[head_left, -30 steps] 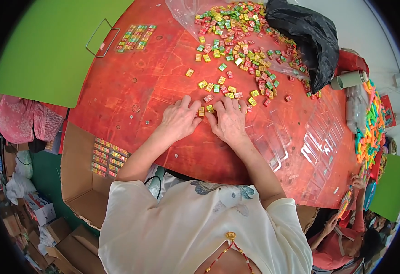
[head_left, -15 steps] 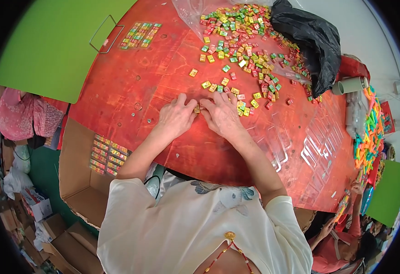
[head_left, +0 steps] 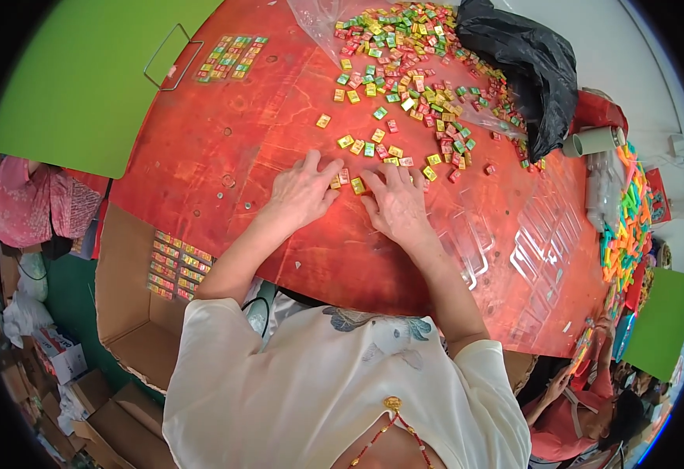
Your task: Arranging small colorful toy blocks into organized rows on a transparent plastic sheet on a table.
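Low over the red tabletop (head_left: 279, 133), my left hand (head_left: 299, 191) has its fingers apart, with thumb and index on either side of a small yellow box (head_left: 335, 183). A small red box (head_left: 344, 176) lies just right of it. My right hand (head_left: 397, 202) is spread, its index fingertip beside another small yellow box (head_left: 358, 186); whether it touches the box I cannot tell. Several more little boxes lie just beyond my right fingers, among them a green one (head_left: 368, 148). A large loose heap of red, yellow and green boxes (head_left: 404, 35) spreads at the far side.
Clear plastic trays (head_left: 549, 238) lie to the right. A black plastic bag (head_left: 526, 62) borders the heap. Filled sheets of boxes sit at far left (head_left: 231, 59) and in a cardboard carton (head_left: 127, 305). Bright plastic pieces (head_left: 627, 219) are piled right, near another person (head_left: 576, 414).
My hands have moved apart. The small yellow and red boxes between them now show, where earlier my fingertips met over them. The whole view has shifted slightly.
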A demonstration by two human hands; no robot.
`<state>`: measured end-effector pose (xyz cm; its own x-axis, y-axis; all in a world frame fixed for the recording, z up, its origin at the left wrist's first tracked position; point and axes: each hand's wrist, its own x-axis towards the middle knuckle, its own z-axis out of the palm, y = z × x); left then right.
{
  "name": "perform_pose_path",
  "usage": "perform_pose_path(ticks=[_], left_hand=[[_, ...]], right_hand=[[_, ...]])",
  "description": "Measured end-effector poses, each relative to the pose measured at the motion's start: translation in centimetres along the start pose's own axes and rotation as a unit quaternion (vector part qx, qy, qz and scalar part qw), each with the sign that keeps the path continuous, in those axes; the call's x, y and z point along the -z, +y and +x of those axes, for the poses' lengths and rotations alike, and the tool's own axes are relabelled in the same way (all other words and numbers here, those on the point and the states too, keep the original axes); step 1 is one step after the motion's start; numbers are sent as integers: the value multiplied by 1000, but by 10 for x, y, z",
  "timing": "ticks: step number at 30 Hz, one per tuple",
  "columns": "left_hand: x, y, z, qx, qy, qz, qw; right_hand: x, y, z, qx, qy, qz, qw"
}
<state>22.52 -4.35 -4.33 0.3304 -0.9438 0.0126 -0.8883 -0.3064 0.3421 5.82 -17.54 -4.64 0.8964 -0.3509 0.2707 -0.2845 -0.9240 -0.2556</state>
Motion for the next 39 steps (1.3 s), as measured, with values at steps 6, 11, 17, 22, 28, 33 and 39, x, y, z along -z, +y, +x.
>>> perform_pose_path(ticks=[6,11,17,22,28,33,39], left_hand=[[-12,0,2,-31,4,7,999],[-12,-2,-3,-31,25,-9,999],[-12,0,1,-36,18,-2,999],[-13,2,1,-39,30,-3,999],[-16,3,0,-32,39,4,999],[-16,4,1,-35,44,7,998],[-15,5,-2,-27,35,-4,999]], right_hand=[[-15,-2,8,-8,7,-30,999],[3,-2,-6,-10,15,12,1000],[-8,14,-10,2,-8,-21,1000],[-17,12,13,12,14,-30,999],[-12,11,31,-6,17,-10,1000],[-20,32,48,22,46,-100,994],[-7,33,21,11,11,-64,998]])
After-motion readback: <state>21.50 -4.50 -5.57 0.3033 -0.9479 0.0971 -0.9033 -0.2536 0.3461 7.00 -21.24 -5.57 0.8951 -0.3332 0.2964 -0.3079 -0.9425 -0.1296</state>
